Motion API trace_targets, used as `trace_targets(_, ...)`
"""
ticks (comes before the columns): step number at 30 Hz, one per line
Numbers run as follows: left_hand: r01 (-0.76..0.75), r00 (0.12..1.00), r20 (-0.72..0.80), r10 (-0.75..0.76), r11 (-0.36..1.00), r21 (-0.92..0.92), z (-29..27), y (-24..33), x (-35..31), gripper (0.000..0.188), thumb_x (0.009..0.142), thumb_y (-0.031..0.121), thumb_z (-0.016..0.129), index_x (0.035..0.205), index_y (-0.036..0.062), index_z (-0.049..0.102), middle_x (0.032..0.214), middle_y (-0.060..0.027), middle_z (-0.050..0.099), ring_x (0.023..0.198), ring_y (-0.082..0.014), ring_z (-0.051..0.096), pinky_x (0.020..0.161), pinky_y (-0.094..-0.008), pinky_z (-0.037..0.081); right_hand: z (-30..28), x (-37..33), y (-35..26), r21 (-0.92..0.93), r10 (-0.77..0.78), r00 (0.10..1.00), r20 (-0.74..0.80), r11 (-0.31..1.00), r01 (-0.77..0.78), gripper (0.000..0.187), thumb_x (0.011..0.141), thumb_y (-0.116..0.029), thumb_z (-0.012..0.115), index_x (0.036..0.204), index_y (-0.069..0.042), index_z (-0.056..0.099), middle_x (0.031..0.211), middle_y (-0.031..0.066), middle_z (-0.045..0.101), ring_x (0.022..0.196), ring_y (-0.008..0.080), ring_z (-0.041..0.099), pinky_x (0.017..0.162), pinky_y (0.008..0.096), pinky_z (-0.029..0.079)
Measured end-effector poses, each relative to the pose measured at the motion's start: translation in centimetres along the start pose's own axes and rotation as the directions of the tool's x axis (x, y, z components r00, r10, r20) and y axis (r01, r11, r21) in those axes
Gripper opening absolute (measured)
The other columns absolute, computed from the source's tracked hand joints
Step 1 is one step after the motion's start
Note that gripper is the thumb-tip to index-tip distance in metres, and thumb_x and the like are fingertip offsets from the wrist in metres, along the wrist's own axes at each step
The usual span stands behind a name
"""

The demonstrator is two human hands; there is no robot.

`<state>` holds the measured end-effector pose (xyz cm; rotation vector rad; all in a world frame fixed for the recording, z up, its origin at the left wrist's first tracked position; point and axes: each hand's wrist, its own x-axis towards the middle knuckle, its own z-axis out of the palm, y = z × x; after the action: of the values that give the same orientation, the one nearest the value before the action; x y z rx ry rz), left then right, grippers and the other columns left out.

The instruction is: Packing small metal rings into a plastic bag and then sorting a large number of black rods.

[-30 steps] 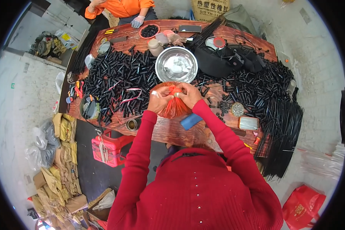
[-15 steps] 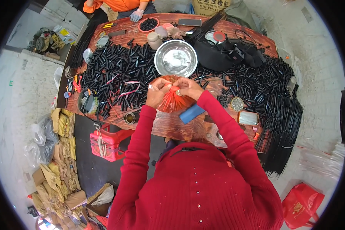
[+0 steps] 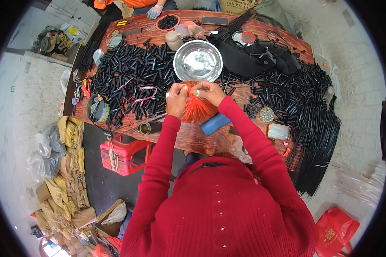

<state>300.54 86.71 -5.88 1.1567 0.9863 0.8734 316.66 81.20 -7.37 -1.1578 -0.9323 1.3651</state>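
Shifted slightly since last frame: your left hand [image 3: 176, 103] and right hand [image 3: 211, 92], both grips pinching the orange-red bag [image 3: 200, 110] at its neck; likely knot work, next needs fine fingertip control.

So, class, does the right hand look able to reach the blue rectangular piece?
Probably yes: the blue rectangular piece lies nearby, largely uncovered, though the right hand is busy at the red bag.

A translucent orange-red plastic bag [image 3: 199, 110], rounded and creased into radiating pleats, neck gathered, is at the wooden counter's [image 3: 186, 140] near side.
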Motion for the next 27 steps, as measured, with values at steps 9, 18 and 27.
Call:
trace_targets(9,-0.313,0.932,0.254,0.258,0.926,0.210,1.8,3.3,-0.5,0.008,0.087,0.001,0.063,0.091,-0.0037,0.067,0.097,-0.0075,0.069,0.086,-0.0110,0.063,0.079,-0.0241,0.050,-1.0,-0.6,0.9,0.123,0.065,0.997,0.040,0.990,-0.069,0.035,0.085,-0.014,0.068,0.117,-0.004,0.058,0.113,0.0044,0.062,0.101,0.0123,0.058,0.084,0.0300,0.052)
trace_targets(18,0.029,1.000,0.014,-0.027,0.991,-0.134,-0.6,0.8,0.3,0.025,0.089,0.007,0.065,0.111,-0.0024,0.061,0.103,-0.0090,0.067,0.088,-0.0135,0.064,0.080,-0.0256,0.052,0.5,0.7,2.6,-0.046,-0.008,1.000,0.016,0.999,0.009,0.021,0.081,-0.013,0.072,0.098,-0.003,0.065,0.088,0.0023,0.066,0.083,0.0100,0.059,0.076,0.0276,0.047)
trace_targets(27,0.110,0.949,0.271,-0.160,0.976,0.189,-2.5,1.4,-0.1,0.039,0.083,0.010,0.072,0.118,-0.0031,0.061,0.111,-0.0096,0.065,0.100,-0.0144,0.061,0.088,-0.0271,0.049,0.7,0.1,1.6,-0.434,0.028,0.999,-0.031,0.900,-0.039,0.025,0.076,-0.017,0.075,0.093,-0.002,0.064,0.081,0.0023,0.063,0.075,0.0103,0.058,0.067,0.0281,0.046)
